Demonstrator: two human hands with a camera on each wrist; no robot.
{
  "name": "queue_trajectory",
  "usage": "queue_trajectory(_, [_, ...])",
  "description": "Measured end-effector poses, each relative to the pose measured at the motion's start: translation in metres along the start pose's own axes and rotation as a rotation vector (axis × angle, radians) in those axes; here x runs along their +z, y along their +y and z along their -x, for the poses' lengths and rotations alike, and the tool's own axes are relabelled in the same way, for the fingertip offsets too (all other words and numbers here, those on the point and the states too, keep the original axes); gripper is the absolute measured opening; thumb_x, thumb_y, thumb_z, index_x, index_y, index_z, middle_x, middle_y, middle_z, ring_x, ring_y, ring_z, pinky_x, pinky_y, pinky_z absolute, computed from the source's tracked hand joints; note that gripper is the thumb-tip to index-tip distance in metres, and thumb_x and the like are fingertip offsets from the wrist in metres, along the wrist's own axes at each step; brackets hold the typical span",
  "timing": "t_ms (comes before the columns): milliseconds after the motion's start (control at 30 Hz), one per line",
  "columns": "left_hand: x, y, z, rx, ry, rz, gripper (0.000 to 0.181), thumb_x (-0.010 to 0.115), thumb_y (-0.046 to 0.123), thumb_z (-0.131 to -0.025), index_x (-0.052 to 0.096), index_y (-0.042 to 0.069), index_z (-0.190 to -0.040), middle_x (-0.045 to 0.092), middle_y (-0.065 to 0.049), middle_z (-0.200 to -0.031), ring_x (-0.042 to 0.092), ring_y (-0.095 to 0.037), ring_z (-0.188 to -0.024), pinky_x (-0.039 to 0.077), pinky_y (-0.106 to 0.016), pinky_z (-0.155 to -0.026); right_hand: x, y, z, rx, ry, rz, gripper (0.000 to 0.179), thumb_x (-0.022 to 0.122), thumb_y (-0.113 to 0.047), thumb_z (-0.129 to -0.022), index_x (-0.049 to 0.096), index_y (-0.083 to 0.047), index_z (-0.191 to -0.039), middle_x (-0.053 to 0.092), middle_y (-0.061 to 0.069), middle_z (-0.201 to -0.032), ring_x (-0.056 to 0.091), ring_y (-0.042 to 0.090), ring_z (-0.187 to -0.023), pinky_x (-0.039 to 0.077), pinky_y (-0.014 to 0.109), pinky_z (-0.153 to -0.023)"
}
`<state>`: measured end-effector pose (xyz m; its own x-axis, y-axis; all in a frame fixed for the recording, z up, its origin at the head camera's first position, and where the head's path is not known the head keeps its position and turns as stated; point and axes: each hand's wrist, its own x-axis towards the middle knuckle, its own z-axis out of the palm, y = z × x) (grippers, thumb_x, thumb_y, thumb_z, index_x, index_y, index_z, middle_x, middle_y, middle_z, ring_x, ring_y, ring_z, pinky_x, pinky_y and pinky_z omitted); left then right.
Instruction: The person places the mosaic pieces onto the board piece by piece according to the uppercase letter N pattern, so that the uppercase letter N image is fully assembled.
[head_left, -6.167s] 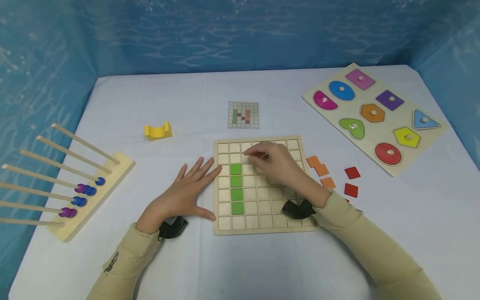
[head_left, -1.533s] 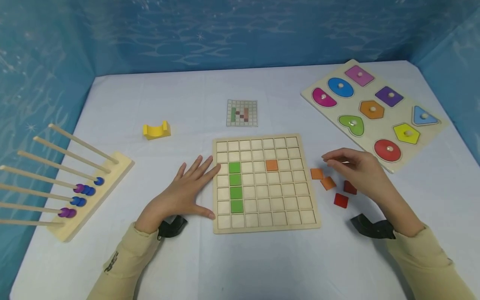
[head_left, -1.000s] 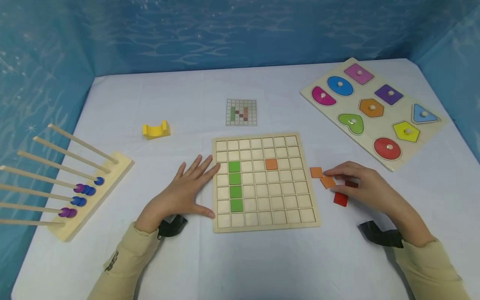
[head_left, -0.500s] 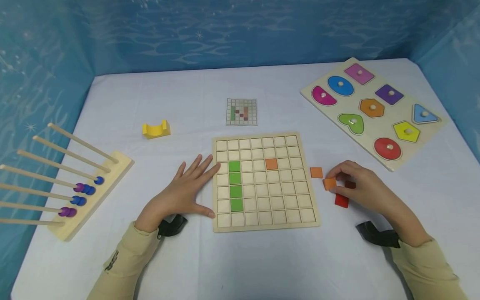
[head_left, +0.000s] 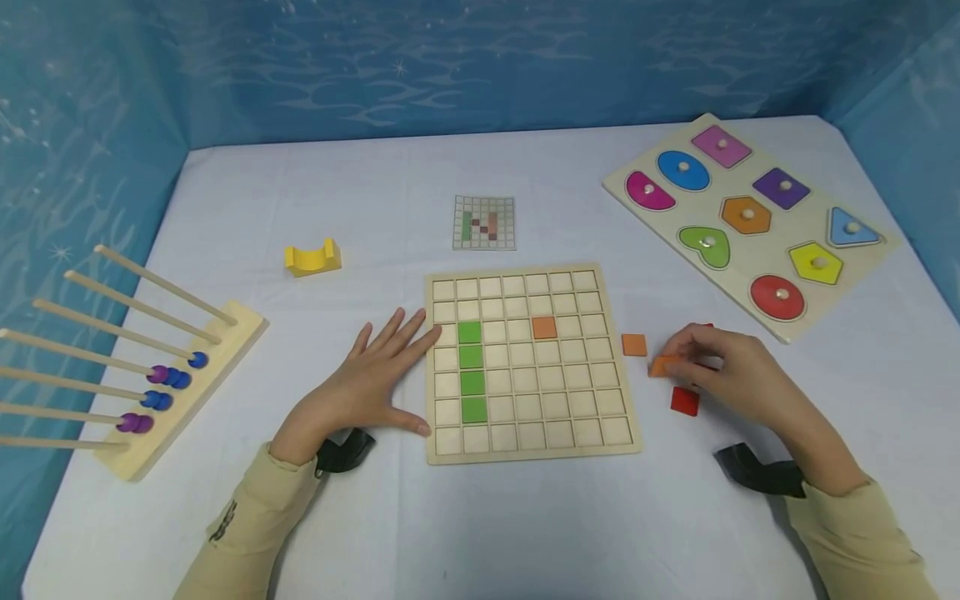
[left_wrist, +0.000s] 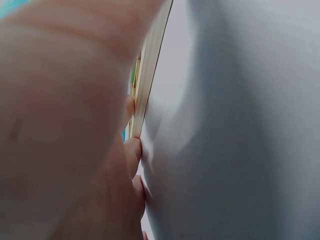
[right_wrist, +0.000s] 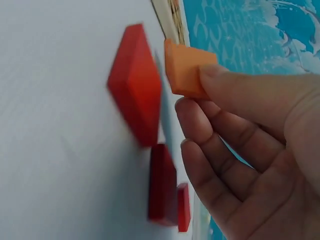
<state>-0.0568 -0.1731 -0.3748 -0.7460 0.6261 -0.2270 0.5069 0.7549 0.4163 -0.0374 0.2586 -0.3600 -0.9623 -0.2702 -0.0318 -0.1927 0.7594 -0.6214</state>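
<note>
Sleeves [head_left: 851, 533], beige fabric, nearest. R hand [head_left: 727, 375] pinches orange tile [right_wrist: 187, 72] at fingertips, thumb on its face, much of it sticking out past thumb tip, on the side twd board. Tile = flat sq., smooth, straight-edged; sides approx. equal, neither reads as long axis; tilted up, contact w/ tabletop unclear. Red tiles [right_wrist: 135, 87] just beside R hand, same blocky shape. L hand [head_left: 367, 383]: fingers straight & spread, thumb + fingers at L edge of grid board [head_left: 536, 459], pale wood w/ raised ridges betw. sq. cells. Four green tiles [head_left: 472, 383] sit in 2nd col. from L, line running near–far; placed orange tile [head_left: 543, 327] farther R, level w/ farthest green. Loose orange tile [head_left: 633, 345] flat on white cloth [head_left: 300, 533], betw. board & R hand. Peg rack [head_left: 191, 392] at far L, wood, w/ blue/purple beads on rods. Beyond: yellow block [head_left: 312, 262], curved top; printed grid card [head_left: 484, 222]; knobbed puzzle [head_left: 738, 277] set diagonally at R; then blue backdrop [head_left: 480, 67].
</note>
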Motion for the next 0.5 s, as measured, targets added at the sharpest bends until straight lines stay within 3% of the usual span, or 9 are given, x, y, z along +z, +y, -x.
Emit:
queue_trajectory(100, [0.000, 0.000, 0.000, -0.004, -0.002, 0.001, 0.121, 0.074, 0.065, -0.061, 0.011, 0.016, -0.152, -0.004, -0.004, -0.156, -0.014, -0.023, -0.139, -0.005, -0.054, -0.105, 0.000, -0.004, -0.003, -0.018, 0.055, -0.013, 0.022, 0.075, 0.000, -0.077, 0.066, -0.011, -0.094, 0.064, -0.001, -0.083, 0.058, 0.022, -0.080, 0.043, 0.009, -0.066])
queue_trajectory(267, [-0.001, 0.001, 0.000, -0.009, -0.001, 0.006, 0.121, 0.075, 0.065, -0.061, 0.011, 0.016, -0.152, -0.003, -0.005, -0.156, -0.013, -0.023, -0.139, -0.005, -0.054, -0.105, 0.005, -0.018, -0.014, -0.054, 0.107, -0.086, 0.021, 0.074, 0.000, -0.079, 0.066, -0.009, -0.095, 0.066, 0.000, -0.087, 0.060, 0.013, -0.082, 0.041, 0.007, -0.073])
queue_trajectory(367, [-0.001, 0.001, 0.000, -0.010, -0.001, 0.009, 0.121, 0.075, 0.064, -0.061, 0.011, 0.016, -0.152, -0.003, -0.005, -0.156, -0.013, -0.023, -0.139, -0.005, -0.054, -0.105, 0.009, -0.028, -0.022, -0.061, 0.094, -0.154, 0.017, 0.073, -0.003, -0.081, 0.067, -0.008, -0.096, 0.066, 0.002, -0.089, 0.060, 0.008, -0.080, 0.043, 0.010, -0.072])
queue_trajectory(500, [-0.001, 0.001, 0.000, -0.010, -0.002, 0.009, 0.121, 0.075, 0.064, -0.061, 0.011, 0.016, -0.152, -0.003, -0.005, -0.156, -0.013, -0.024, -0.139, -0.005, -0.054, -0.105, 0.015, -0.039, -0.031, -0.072, 0.074, -0.230, 0.015, 0.071, -0.005, -0.083, 0.067, -0.004, -0.097, 0.067, 0.004, -0.088, 0.062, 0.011, -0.075, 0.047, 0.015, -0.065])
